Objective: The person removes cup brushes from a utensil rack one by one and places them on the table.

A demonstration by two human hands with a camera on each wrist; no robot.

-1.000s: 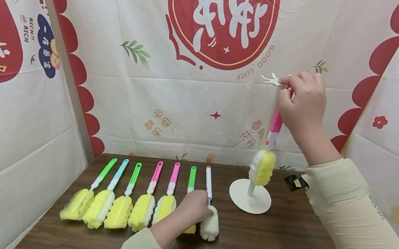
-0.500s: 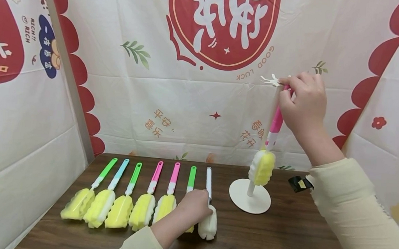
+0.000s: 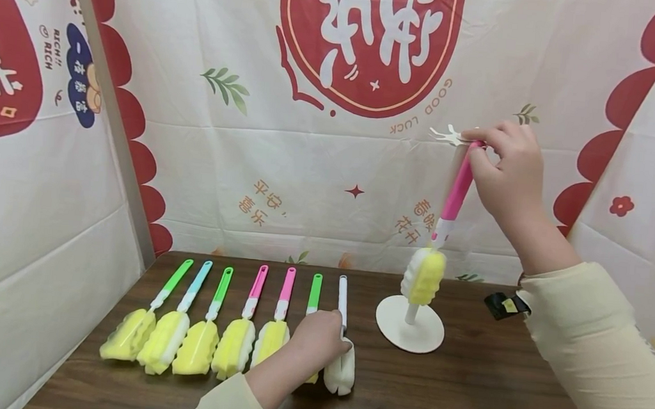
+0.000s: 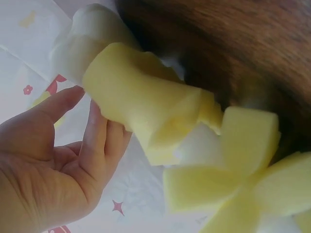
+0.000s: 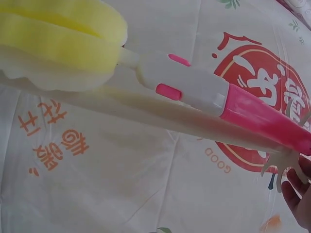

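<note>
Right hand point(image 3: 506, 173) at 2 o'clock of head view, raised above table point(image 3: 462, 395), fingers and thumb pinching top end of pink brush point(image 3: 454, 198) just beside branched tip of stand point(image 3: 410, 323). Pink brush hanging tilted, handle uppermost, yellow-and-white sponge head point(image 3: 424, 275) lowest, just above round white base, close against stand's pole; touching or not, cannot tell. Right wrist view: pink handle point(image 5: 262, 116), white collar, sponge point(image 5: 58, 43) at 10 o'clock, fingertip point(image 5: 296, 194) at 4 o'clock beside stand's tip. Left hand point(image 3: 319, 339) at 6 o'clock, resting on table, fingers curled round neck of white brush point(image 3: 342, 334) where handle meets white sponge. Left wrist view: palm point(image 4: 53, 170) at 8 o'clock, fingers loosely bent beside yellow sponge point(image 4: 146, 107); grip itself hidden there. White brush lying flat, handle toward 12 o'clock, last on right of row. Row of six more brushes point(image 3: 208, 323) at 8 o'clock of stand, side by side, yellow sponges toward 6 o'clock, handles toward 12: green, pale blue, green, pink, pink, green, the last partly under left hand. Black clip point(image 3: 504, 304) at 3 o'clock of stand, on table near right sleeve. Printed cloth point(image 3: 250, 160), red and white, behind and to both sides.
</note>
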